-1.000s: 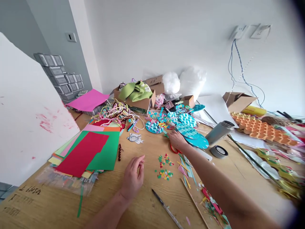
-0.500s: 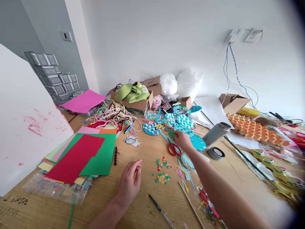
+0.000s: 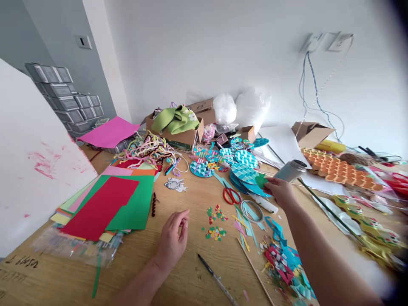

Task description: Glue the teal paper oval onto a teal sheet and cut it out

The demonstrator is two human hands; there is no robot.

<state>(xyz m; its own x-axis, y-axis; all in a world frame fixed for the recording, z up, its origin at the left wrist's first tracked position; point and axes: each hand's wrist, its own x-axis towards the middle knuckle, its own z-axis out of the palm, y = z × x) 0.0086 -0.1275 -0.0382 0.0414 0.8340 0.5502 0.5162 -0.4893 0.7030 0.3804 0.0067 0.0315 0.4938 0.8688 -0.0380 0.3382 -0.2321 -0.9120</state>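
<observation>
This looks like an indoor craft workspace, though whether in a home, school or studio cannot be told. A wooden table (image 3: 181, 282) is strewn with coloured paper (image 3: 140, 210), tangled pipe cleaners (image 3: 146, 148), red-handled scissors (image 3: 231, 191), paper scraps (image 3: 282, 265) and an orange egg tray (image 3: 342, 169). Turquoise checked discs (image 3: 244, 175) and a green paper cutout (image 3: 261, 180) suggest papercraft. Behind stands a plain white wall (image 3: 191, 46) with power sockets (image 3: 314, 41).

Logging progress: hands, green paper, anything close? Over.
Right hand pinching green paper by blue discs. Left hand loosely curled, holding nothing visible. Grey bottle near right hand.
</observation>
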